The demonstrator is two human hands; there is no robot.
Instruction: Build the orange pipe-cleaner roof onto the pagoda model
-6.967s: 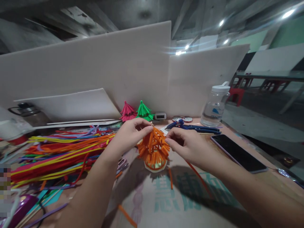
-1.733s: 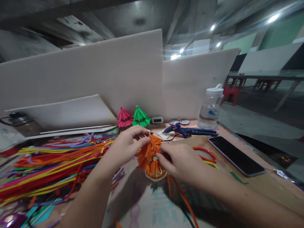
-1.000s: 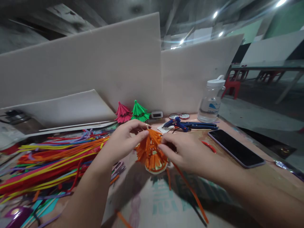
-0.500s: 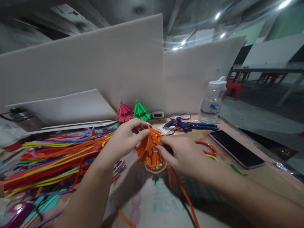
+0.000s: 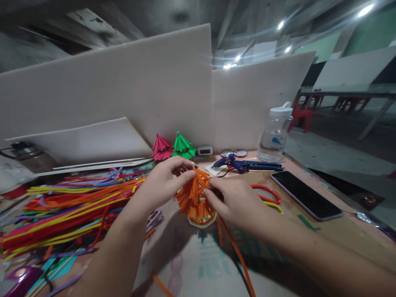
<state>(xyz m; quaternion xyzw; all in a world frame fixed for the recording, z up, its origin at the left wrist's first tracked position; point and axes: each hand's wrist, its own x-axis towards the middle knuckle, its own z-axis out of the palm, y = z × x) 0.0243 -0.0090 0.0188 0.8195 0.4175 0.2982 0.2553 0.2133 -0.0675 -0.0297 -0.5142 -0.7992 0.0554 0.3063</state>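
Observation:
An orange pipe-cleaner tree [image 5: 194, 199] stands on a pale round base in the middle of the table. My left hand [image 5: 163, 184] pinches its top from the left, fingers closed. My right hand [image 5: 232, 201] presses against its right side, fingers pinched on the orange strands. A long orange pipe cleaner [image 5: 238, 255] trails from under my right hand toward me.
A big pile of coloured pipe cleaners [image 5: 71, 208] lies at the left. Pink [image 5: 161, 147] and green [image 5: 183, 146] finished trees stand by the white board. A blue glue gun [image 5: 244, 165], a bottle [image 5: 274, 135], a phone [image 5: 305, 195] and red-handled scissors [image 5: 268, 194] lie at the right.
My right hand has moved from the tree's top down its right side, and a long orange pipe cleaner now trails from it. My left hand stays pinched on the top.

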